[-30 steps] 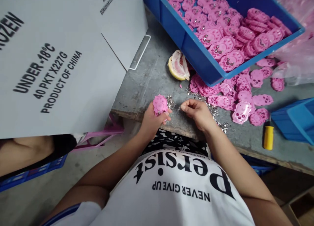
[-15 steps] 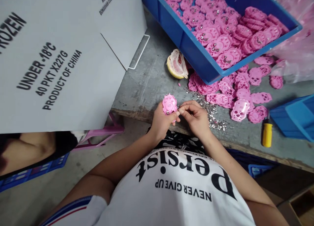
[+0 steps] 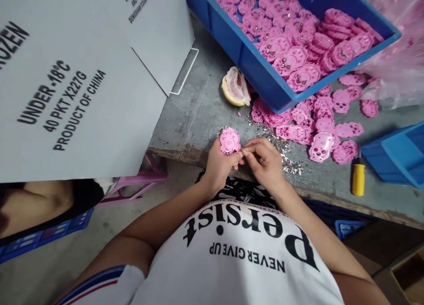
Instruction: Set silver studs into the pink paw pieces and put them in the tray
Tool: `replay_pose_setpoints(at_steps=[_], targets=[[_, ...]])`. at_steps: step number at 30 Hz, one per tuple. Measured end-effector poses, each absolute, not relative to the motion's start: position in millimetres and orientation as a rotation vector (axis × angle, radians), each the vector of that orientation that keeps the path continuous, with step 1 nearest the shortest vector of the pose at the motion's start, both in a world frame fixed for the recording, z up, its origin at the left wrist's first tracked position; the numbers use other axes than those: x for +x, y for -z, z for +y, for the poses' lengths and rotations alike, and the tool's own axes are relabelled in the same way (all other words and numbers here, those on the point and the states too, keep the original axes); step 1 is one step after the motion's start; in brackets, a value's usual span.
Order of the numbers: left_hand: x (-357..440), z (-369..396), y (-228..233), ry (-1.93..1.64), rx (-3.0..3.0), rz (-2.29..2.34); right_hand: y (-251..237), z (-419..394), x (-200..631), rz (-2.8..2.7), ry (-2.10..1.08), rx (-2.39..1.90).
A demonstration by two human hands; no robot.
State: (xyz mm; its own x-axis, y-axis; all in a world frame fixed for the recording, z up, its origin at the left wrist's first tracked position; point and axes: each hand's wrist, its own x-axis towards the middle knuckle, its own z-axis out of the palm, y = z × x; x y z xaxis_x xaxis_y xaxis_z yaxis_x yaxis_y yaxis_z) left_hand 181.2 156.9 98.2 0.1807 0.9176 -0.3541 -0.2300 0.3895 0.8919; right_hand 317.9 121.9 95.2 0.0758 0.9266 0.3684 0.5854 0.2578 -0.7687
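Observation:
My left hand point(image 3: 218, 163) is closed around a pink plastic part point(image 3: 229, 139) with a scalloped edge, held over the table's front edge. A small shiny metal bit shows near its lower end, by my left thumb. Fingers of my right hand point(image 3: 265, 161) are pinched together at the right side of this part, touching or nearly touching my left thumb. Whatever they pinch is too small to make out. Beside my right hand lies a scatter of tiny silvery metal pieces point(image 3: 293, 165). Loose pink parts point(image 3: 321, 146) are heaped just beyond.
A blue bin point(image 3: 281, 104) full of pink parts stands at the back. Near it is a cut citrus fruit point(image 3: 236, 87). A yellow-handled screwdriver point(image 3: 358, 180) and a smaller blue bin point(image 3: 391, 157) are at right. A large white carton point(image 3: 109, 106) fills the left, with another person's limb point(image 3: 43, 203) below.
The view has shifted slightly, so the table's things sit a little further left. My hands keep nearly the same hold, and the pink part is tilted a bit differently.

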Motion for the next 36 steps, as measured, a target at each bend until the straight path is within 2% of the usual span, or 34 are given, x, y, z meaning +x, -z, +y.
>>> replay_pose_setpoints(at_steps=[15, 20, 28, 36], targets=[[183, 158, -97, -0.973, 0.874, 1.161, -98, 120, 313, -1.701, -0.357, -1.507], [179, 159, -104, -0.914, 0.878, 1.085, -98, 125, 318, -1.714, -0.477, -1.455], [161, 165, -133, -0.618, 0.806, 0.762, -115, 128, 332, -1.689, -0.617, -1.400], [158, 163, -128, -0.529, 0.877, 0.700, -121, 127, 336, -1.732, -0.766, -1.410]])
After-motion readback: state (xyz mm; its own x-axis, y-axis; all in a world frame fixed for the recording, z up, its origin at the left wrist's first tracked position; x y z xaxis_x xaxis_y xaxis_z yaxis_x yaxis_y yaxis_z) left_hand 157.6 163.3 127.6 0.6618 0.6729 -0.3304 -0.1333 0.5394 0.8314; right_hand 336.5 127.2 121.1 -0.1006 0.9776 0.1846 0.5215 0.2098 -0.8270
